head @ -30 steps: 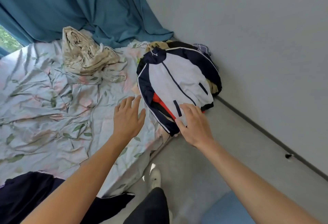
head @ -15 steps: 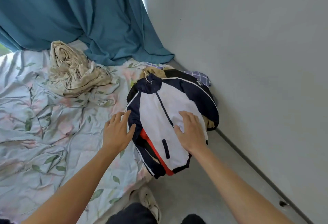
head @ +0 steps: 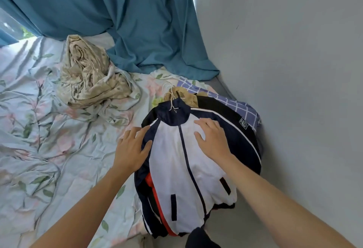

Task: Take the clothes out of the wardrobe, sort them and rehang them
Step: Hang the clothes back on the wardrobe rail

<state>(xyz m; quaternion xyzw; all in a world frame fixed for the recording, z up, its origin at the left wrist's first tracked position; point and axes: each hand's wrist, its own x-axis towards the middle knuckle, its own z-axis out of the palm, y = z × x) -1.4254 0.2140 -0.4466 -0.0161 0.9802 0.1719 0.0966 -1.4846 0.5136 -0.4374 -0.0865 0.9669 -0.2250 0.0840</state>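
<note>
A white zip-front sports jacket with navy sleeves and collar (head: pixel 176 161) lies face up on top of a pile of clothes at the right edge of the bed with the pale floral sheet (head: pixel 49 139), close to the grey wall (head: pixel 294 71). Its hem hangs over the bed's edge, and a dark shape at the bottom of the frame cuts off its lowest corner. The left hand (head: pixel 131 147) rests flat on the jacket's navy left shoulder, fingers straight and spread, gripping nothing. The right hand (head: pixel 211 139) lies flat on the white chest panel, fingers also straight, holding nothing.

Under the jacket only edges show: a red and black layer (head: pixel 151 187) along the left side, a tan garment (head: pixel 188 98) behind the collar, and a purple checked cloth (head: pixel 241 106) toward the wall. How many garments the pile holds cannot be told. Thin white hanger hooks (head: pixel 171 98) stick out above the collar; the hangers' bodies are hidden inside the clothes.

A crumpled beige patterned cloth (head: pixel 88 76) sits well apart on the bed, below the teal curtain (head: pixel 127 21).
</note>
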